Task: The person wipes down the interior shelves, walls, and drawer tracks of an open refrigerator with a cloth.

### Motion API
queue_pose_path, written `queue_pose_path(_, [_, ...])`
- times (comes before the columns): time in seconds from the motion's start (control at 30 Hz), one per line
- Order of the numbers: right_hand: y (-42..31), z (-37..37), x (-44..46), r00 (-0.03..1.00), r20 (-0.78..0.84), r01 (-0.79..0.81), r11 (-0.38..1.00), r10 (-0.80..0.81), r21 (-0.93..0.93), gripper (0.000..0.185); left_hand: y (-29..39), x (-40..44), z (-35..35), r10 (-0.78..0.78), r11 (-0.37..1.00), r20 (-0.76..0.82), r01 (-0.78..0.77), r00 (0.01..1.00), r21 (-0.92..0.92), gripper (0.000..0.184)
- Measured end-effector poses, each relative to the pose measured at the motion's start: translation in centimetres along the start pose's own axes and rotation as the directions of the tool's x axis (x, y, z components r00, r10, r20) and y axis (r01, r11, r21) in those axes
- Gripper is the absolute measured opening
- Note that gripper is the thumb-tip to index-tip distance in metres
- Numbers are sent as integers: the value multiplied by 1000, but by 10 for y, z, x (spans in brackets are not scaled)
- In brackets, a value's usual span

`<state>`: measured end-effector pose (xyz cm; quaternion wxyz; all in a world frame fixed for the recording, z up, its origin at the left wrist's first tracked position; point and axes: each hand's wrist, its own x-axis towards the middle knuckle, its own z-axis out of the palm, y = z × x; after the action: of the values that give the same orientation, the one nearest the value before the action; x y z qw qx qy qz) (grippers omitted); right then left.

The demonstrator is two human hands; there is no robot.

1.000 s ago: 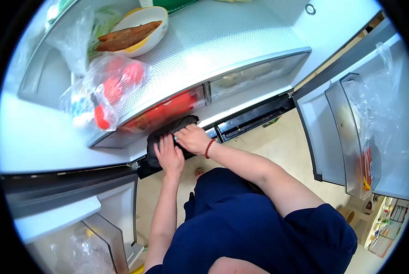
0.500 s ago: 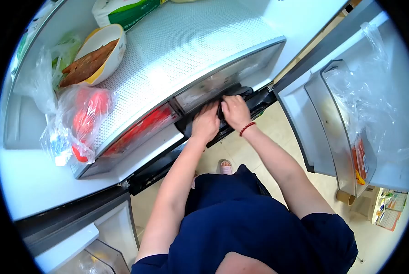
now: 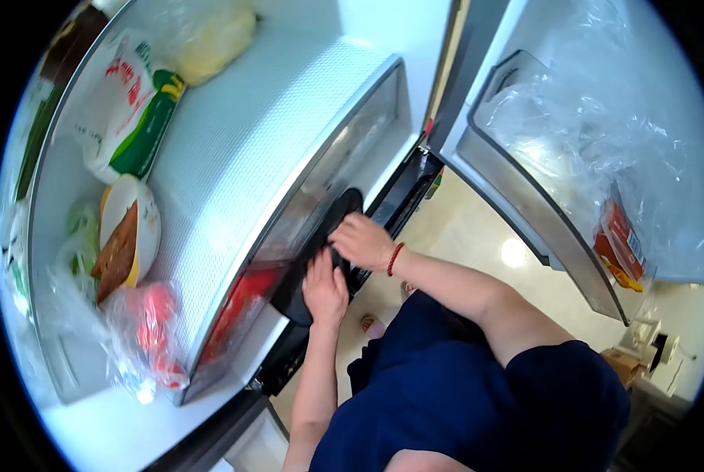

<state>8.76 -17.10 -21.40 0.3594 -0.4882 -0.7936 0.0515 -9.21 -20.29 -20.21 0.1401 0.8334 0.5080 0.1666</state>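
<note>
Right now, my left hand (image 3: 325, 297) lies flat and open on the black cloth (image 3: 292, 295), and my right hand (image 3: 363, 241) bends over it just beside — I can't tell if those fingers pinch it. The cloth is at the front edge of the fridge (image 3: 261, 350), by the clear drawers (image 3: 372, 130). The fridge doors (image 3: 670, 228) are already open — nothing shows my hands are done, and I can't tell how much is left.

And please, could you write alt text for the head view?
A person's left hand and right hand rest on a black cloth at the front edge of an open refrigerator, below clear drawers. The shelf above holds a bowl and bagged red items.
</note>
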Motion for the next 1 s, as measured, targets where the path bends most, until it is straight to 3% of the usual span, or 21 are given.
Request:
queue_pose_path(0.13, [56,-37,11,966,-57,-260,952,254,-163,22,31,84,39,203,977,-77,-207,976,-48,49])
queue_pose_path(0.2, [78,-45,20,931,-111,-362,917,347,-167,26,49,116,55,171,978,-38,-174,985,-116,47])
queue_pose_path(0.27, [91,-49,17,928,-152,-368,901,341,-228,29,65,130,67,179,981,-91,-185,980,-63,46])
queue_pose_path(0.37, [111,-57,20,832,-129,-555,814,540,-173,31,82,156,76,202,971,-58,-207,978,-119,46])
queue_pose_path(0.43, [121,-74,29,829,-162,-558,807,535,-194,31,94,181,86,235,958,-31,-237,971,-164,45])
queue_pose_path(0.53, [130,-82,31,818,-93,-569,775,567,-274,29,109,187,87,215,975,-89,-220,972,-44,44])
queue_pose_path(0.57, [131,-79,29,810,-66,-573,764,582,-296,28,109,189,83,193,975,-2,-192,981,-112,41])
queue_pose_path(0.67, [161,-34,13,751,-365,-636,752,551,-174,26,95,193,97,252,921,-155,-286,955,-266,34])
queue_pose_path(0.7, [157,-36,10,776,-431,-597,755,460,-270,21,94,191,93,280,877,-220,-343,934,-338,26])
queue_pose_path(0.8, [118,-70,-23,756,-118,-653,733,643,-190,17,87,168,93,346,826,-150,-377,926,-420,23])
queue_pose_path(0.87, [116,-65,-79,669,224,-725,689,709,-15,12,86,131,78,436,866,211,-345,875,-362,23])
queue_pose_path(0.93, [82,-89,-112,633,430,-754,638,644,155,8,76,89,87,341,797,313,-96,886,-596,21])
queue_pose_path(1.0, [54,-110,-118,520,596,-854,395,612,339,7,71,62,72,244,730,309,36,919,-682,20])
